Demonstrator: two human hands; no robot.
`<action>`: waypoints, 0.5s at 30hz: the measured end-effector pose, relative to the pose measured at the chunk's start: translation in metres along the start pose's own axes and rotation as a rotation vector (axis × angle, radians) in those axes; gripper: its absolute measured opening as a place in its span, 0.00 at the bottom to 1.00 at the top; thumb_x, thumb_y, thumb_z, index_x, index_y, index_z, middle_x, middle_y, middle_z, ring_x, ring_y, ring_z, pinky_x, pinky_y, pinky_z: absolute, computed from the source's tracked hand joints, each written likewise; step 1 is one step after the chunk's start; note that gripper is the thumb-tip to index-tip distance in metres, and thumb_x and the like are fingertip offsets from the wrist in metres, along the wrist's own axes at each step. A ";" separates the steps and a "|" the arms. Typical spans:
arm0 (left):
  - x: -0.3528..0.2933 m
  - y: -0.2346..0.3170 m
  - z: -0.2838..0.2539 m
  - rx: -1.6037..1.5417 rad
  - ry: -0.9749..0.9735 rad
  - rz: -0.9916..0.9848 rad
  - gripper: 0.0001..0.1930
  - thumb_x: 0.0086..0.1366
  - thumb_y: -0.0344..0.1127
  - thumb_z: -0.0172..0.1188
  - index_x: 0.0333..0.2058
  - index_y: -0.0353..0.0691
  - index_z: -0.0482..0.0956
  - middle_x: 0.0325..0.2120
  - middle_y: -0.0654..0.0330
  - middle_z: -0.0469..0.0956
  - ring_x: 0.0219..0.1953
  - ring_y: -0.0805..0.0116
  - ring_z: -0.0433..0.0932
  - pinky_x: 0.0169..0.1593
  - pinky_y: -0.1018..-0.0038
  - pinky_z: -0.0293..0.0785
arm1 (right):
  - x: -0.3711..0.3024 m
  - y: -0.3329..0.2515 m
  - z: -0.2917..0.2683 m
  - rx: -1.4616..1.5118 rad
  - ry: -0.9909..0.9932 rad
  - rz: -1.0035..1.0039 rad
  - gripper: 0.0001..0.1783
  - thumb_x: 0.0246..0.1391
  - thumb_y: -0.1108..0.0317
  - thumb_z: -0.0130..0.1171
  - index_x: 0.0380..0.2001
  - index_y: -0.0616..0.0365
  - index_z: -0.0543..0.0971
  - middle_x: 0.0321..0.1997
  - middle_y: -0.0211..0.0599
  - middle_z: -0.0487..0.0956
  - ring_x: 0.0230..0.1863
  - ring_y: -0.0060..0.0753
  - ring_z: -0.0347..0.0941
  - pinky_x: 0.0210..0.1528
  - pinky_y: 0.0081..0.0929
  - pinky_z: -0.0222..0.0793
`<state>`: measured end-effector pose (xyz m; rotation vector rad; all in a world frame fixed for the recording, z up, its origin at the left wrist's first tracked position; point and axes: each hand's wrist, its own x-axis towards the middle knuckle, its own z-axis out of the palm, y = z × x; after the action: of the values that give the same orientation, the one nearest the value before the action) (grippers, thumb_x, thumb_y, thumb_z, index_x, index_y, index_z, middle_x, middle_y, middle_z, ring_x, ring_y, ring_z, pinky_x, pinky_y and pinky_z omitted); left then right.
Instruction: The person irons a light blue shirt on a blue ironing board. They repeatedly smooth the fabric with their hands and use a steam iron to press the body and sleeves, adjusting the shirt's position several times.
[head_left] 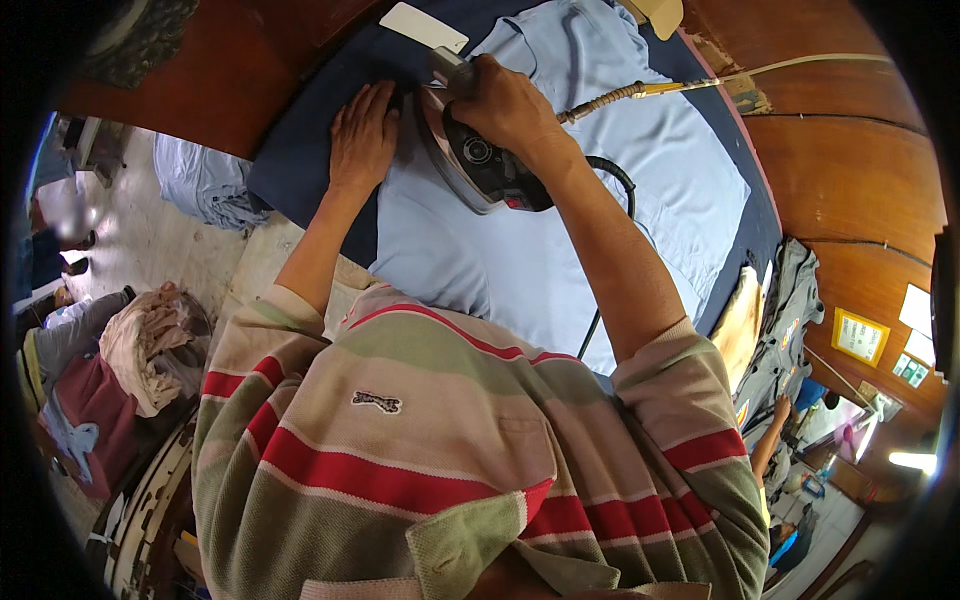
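Observation:
A light blue shirt [420,240] lies spread over a dark navy ironing surface [300,140]. My right hand [505,105] is wrapped round the handle of a black and grey iron [480,165], whose soleplate rests on the shirt near its left edge. From the iron, a black cord [622,172] curves off to the right. My left hand [362,135] lies flat with its fingers stretched, on the navy cloth just left of the iron and beside the shirt's edge. It holds nothing.
A white card [424,27] lies at the far edge. A wrapped hose [600,102] crosses the shirt's right side. Crumpled blue cloth [205,180] and heaped garments [145,350] are at left. Grey garments [785,310] hang at right, near another person's arm [770,440].

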<state>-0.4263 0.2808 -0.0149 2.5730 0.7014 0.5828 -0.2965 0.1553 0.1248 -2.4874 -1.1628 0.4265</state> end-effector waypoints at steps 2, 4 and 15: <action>0.000 0.002 -0.002 -0.042 0.028 -0.034 0.19 0.65 0.43 0.43 0.53 0.45 0.68 0.56 0.61 0.65 0.61 0.63 0.59 0.62 0.60 0.51 | -0.003 -0.003 -0.006 0.012 -0.025 0.011 0.28 0.42 0.50 0.59 0.39 0.65 0.72 0.33 0.55 0.78 0.38 0.55 0.75 0.41 0.42 0.71; 0.002 0.006 -0.003 -0.068 0.032 -0.069 0.17 0.64 0.43 0.46 0.48 0.46 0.72 0.54 0.63 0.67 0.59 0.63 0.61 0.61 0.60 0.52 | -0.008 0.003 -0.003 0.015 -0.008 -0.002 0.27 0.42 0.52 0.58 0.39 0.65 0.72 0.32 0.55 0.78 0.38 0.55 0.75 0.42 0.42 0.71; 0.016 0.010 0.003 -0.123 0.081 -0.195 0.11 0.61 0.42 0.50 0.36 0.47 0.79 0.47 0.67 0.73 0.52 0.63 0.68 0.57 0.61 0.58 | 0.014 -0.008 0.006 -0.071 0.123 0.078 0.24 0.48 0.47 0.57 0.33 0.61 0.76 0.30 0.52 0.78 0.34 0.56 0.75 0.37 0.43 0.70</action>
<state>-0.4091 0.2809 -0.0078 2.3458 0.9024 0.6477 -0.2957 0.1723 0.1214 -2.5863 -1.0535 0.2526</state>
